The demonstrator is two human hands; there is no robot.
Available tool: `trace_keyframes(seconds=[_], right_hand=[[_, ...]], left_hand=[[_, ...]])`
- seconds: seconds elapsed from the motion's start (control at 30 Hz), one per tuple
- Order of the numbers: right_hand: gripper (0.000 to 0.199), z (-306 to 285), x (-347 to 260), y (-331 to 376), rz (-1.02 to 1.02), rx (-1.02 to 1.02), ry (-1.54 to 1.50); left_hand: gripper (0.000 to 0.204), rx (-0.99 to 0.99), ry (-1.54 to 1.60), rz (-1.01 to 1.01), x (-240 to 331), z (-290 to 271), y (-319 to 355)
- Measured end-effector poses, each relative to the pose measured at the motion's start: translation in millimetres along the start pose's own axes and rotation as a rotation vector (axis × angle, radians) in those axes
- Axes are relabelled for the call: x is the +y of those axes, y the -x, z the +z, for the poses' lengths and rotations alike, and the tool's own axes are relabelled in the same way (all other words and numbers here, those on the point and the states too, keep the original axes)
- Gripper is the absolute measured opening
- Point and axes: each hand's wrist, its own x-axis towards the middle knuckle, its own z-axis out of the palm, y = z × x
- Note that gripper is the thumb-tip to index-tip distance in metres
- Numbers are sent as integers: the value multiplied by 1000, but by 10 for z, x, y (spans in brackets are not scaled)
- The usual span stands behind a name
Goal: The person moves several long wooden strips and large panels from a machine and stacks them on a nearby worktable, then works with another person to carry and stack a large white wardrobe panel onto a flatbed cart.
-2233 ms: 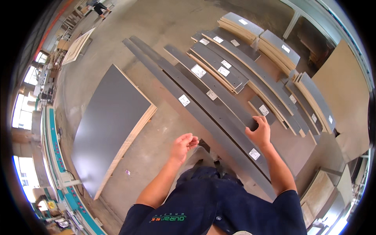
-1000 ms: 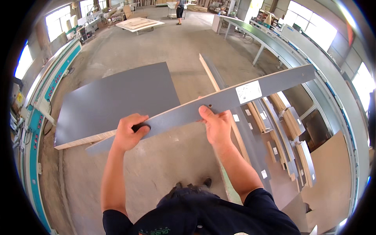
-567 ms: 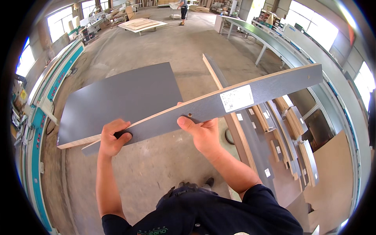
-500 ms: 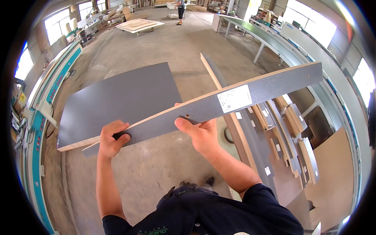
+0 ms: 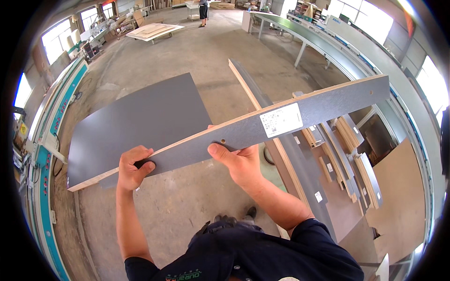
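Note:
A long, narrow dark grey board (image 5: 328, 105) with a bare plywood edge slants across in front of me, its right end higher in the picture. It bears a white label (image 5: 281, 120) and a small drilled hole near each grip. My left hand (image 5: 134, 167) grips it near its left end, thumb on the face and fingers over the upper edge. Around its middle, my right hand (image 5: 239, 161) holds it from below, thumb flat on the face beside the hole. Beyond the board lies a stack of large grey panels (image 5: 140, 122), partly covered by it.
At my right, several labelled grey strips (image 5: 304, 159) lie in piles beside a brown sheet (image 5: 398, 201). Long machines (image 5: 44, 173) line the left side, and a green-topped conveyor table (image 5: 295, 35) stands at the far right. A person (image 5: 203, 11) stands far back near a pallet of sheets (image 5: 152, 32).
The view has shifted slightly, so the background sits further left. Both hands keep the same grip on the board, which has barely moved.

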Motion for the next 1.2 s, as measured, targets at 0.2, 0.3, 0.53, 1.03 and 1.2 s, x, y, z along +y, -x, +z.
trace_keyframes(seconds=[0.2, 0.3, 0.53, 1.03, 1.2], right_hand=[[23, 31, 28, -28, -29, 39, 7], [23, 20, 42, -45, 4, 24, 1], [27, 64, 152, -63, 95, 99, -101], [22, 3, 409, -59, 321, 177, -175], [11, -55, 517, -68, 289, 236, -138]], left_hand=[[31, -6, 7, -21, -2, 4, -24], [31, -6, 14, -35, -16, -6, -4], [30, 14, -58, -76, -59, -18, 73], [65, -186, -561, -217, 353, 383, -21], [56, -21, -689, -63, 250, 501, 141]])
